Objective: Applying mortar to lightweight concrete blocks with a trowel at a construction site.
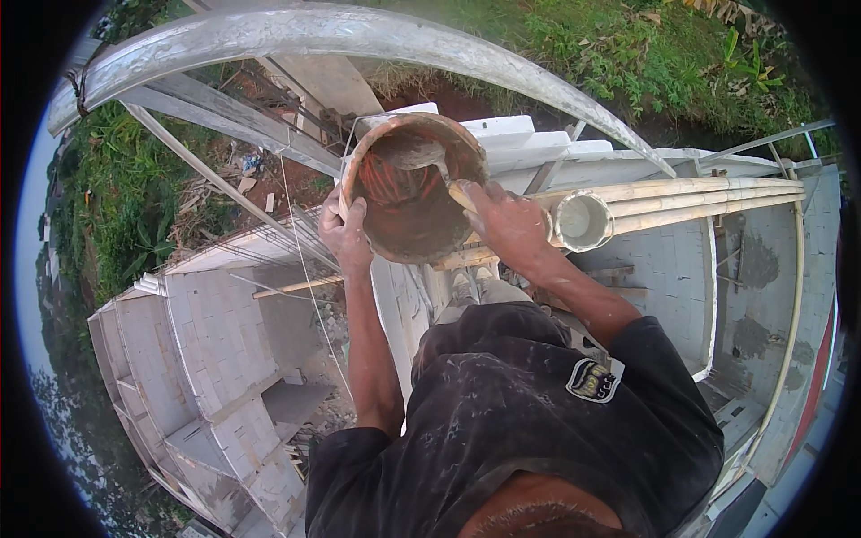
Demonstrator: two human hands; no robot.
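A mortar-crusted bucket is tipped in front of me, its reddish inside streaked with wet grey mortar. My left hand grips its rim on the left side. In my right hand is the wooden handle of a trowel, closed in the fingers. The trowel's metal blade reaches inside the bucket, with grey mortar by it near the far wall. Just right of my right hand, a smaller white container with a greyish inside stands on the bamboo poles.
Bamboo poles run off to the right. A curved metal bar arches across the far side, with slanted metal struts below it. White block walls drop to lower rooms on both sides. A thin string hangs at left.
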